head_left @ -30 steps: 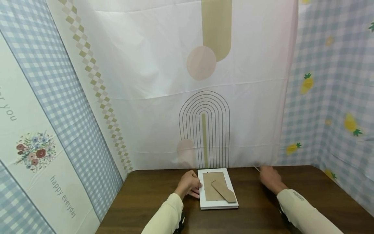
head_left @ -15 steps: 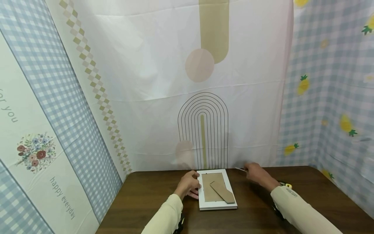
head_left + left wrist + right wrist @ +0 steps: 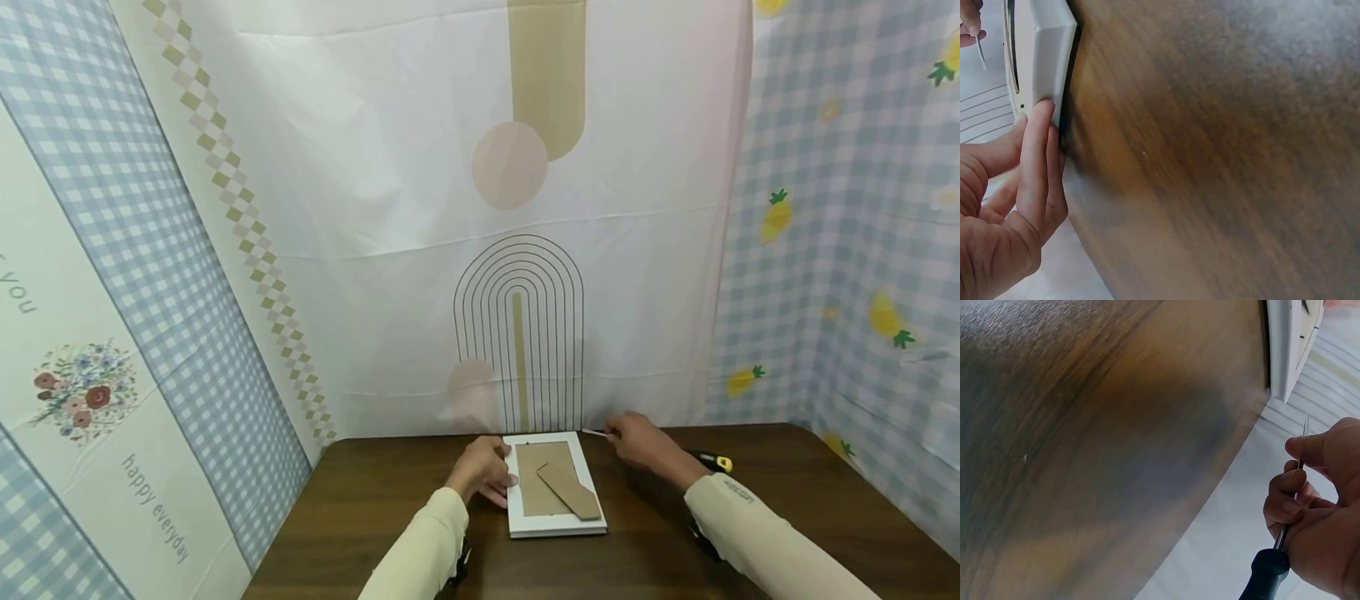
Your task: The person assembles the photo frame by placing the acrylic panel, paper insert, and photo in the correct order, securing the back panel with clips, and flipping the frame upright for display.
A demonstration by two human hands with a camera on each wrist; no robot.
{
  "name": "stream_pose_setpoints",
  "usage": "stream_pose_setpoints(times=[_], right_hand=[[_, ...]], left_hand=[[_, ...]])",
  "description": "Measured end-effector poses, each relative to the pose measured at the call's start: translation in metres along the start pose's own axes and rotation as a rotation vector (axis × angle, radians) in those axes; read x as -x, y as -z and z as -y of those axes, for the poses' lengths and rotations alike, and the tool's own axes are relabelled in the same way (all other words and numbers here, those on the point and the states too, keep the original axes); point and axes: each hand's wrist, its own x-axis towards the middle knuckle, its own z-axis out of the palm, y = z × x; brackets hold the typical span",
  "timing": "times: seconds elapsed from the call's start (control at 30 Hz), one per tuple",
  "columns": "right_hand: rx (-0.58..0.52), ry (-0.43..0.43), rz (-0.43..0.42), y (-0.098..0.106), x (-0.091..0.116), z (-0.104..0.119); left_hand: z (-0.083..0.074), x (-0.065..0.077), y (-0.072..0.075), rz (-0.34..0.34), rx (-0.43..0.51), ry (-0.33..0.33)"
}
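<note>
A white picture frame lies face down on the table, its brown backing board and slanted easel leg facing up. My left hand grips the frame's left edge, thumb on top and fingers along the side, as the left wrist view shows. In my right hand is a screwdriver, pinched around its metal shaft. Its thin tip points toward the frame's far right corner, a small gap away. The black and yellow handle sticks out behind the hand.
The dark wooden table ends just beyond the frame, where a white patterned cloth hangs. Checked cloth panels close off the left and right sides.
My right hand has moved left with the screwdriver, bringing the tip close to the frame's far right corner. The left hand keeps its grip on the frame.
</note>
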Motion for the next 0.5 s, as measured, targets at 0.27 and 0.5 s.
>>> stream_pose_setpoints(times=[0.27,0.5], right_hand=[[0.017,0.054,0.036,0.004,-0.003,0.024],[0.053,-0.04,0.132,0.01,-0.004,0.048]], left_hand=[[-0.003,-0.001,0.006,0.065,-0.062,0.036],[-0.002,-0.001,0.006,0.123,-0.026,0.041]])
